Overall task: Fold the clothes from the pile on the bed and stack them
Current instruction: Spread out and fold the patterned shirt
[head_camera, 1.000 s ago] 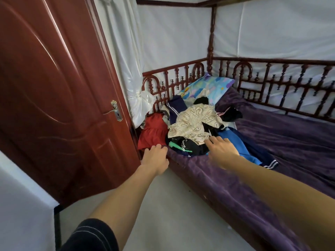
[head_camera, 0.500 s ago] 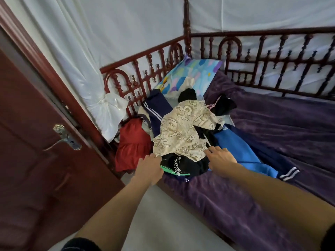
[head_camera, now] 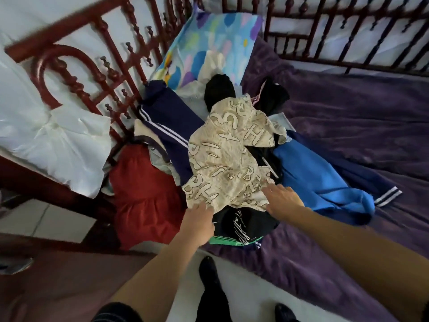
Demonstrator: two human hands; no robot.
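A pile of clothes lies at the head end of the bed. On top is a beige garment with letter print [head_camera: 228, 159]. Under it are a black garment with green trim [head_camera: 241, 226], a blue jacket [head_camera: 318, 182], navy striped trousers [head_camera: 167, 122] and a red garment [head_camera: 146, 194] hanging over the bed's edge. My left hand [head_camera: 199, 223] touches the beige garment's lower left hem, fingers spread. My right hand [head_camera: 282, 198] rests on its lower right hem, fingers spread. Neither hand has closed on the cloth.
The bed has a purple blanket [head_camera: 348, 126] with bare room to the right. A colourful pillow [head_camera: 209, 40] leans at the head. Dark red wooden railings [head_camera: 97, 73] run along the head and far side. A white knotted curtain [head_camera: 60, 145] hangs left. My feet stand on the pale floor [head_camera: 246, 289].
I have stepped closer and the view has tilted down onto the pile. Both hands moved forward, from the bed's edge up to the hem of the beige garment.
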